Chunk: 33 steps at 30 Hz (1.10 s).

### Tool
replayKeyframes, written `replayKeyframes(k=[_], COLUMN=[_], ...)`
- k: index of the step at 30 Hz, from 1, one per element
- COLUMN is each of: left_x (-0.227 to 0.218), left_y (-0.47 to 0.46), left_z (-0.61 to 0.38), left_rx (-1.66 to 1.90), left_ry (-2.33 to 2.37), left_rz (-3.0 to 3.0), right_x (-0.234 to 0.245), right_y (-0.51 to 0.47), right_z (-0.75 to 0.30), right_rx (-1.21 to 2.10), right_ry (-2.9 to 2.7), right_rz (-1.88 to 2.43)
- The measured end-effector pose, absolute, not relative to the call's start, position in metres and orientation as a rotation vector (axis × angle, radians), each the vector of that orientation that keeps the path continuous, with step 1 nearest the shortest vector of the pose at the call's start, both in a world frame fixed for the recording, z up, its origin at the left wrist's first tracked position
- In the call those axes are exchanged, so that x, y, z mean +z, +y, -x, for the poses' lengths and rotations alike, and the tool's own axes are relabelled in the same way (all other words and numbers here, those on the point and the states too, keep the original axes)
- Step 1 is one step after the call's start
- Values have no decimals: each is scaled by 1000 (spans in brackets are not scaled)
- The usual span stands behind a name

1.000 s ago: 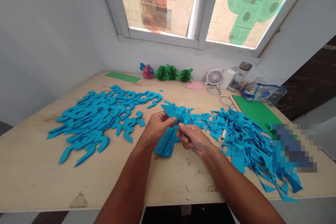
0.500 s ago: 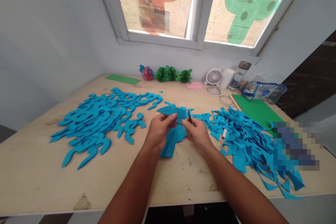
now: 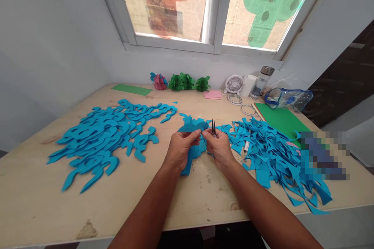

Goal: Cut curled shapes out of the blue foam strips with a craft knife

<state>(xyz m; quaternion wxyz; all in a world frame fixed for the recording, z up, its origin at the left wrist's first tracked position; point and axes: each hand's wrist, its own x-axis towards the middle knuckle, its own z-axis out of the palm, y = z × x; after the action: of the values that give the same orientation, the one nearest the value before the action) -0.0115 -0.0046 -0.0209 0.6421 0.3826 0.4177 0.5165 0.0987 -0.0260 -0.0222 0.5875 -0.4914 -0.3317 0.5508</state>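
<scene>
To the left of the scrap pile (image 3: pixel 267 151), the person is holding a blue piece (image 3: pixel 191 127) between both hands. It is looking thin, light and soft, so probably it is bending easily and could crease or tear; a gentle pinch at its edges is seeming best. The left hand (image 3: pixel 180 148) is pinching it, thumb uppermost. The right hand (image 3: pixel 219 147) is meeting its right end with the thumb, while also gripping scissors (image 3: pixel 213 127), blades pointing away. Both forearms (image 3: pixel 149 202) are slanting inward, the right one lying nearer the body than the scrap pile.

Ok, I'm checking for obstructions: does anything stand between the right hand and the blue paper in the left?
Nothing visible: the right hand is at the edge of the blue paper, its scissors pointing up.
</scene>
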Motion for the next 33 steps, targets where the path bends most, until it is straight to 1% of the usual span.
replayKeyframes(k=[6, 12, 16, 21, 28, 33], left_x=[-13, -10, -9, -11, -13, -14], left_y=[-1, -1, -3, 0, 1, -1], left_z=[21, 27, 24, 24, 23, 21], left_rx=[1259, 1145, 1139, 1270, 1354, 1312], left_ry=[914, 971, 1000, 961, 850, 828], left_rz=[-778, -1016, -1079, -885, -735, -785], right_x=[-23, -22, -22, -23, -24, -23], right_y=[-24, -20, -20, -24, -28, -29], right_z=[-104, -110, -110, -108, -99, -98], right_rx=[1218, 1197, 1228, 1258, 1420, 1461], right_ry=[-842, -797, -797, -903, -1002, -1020], right_rz=[1169, 1155, 1122, 1023, 1098, 1097])
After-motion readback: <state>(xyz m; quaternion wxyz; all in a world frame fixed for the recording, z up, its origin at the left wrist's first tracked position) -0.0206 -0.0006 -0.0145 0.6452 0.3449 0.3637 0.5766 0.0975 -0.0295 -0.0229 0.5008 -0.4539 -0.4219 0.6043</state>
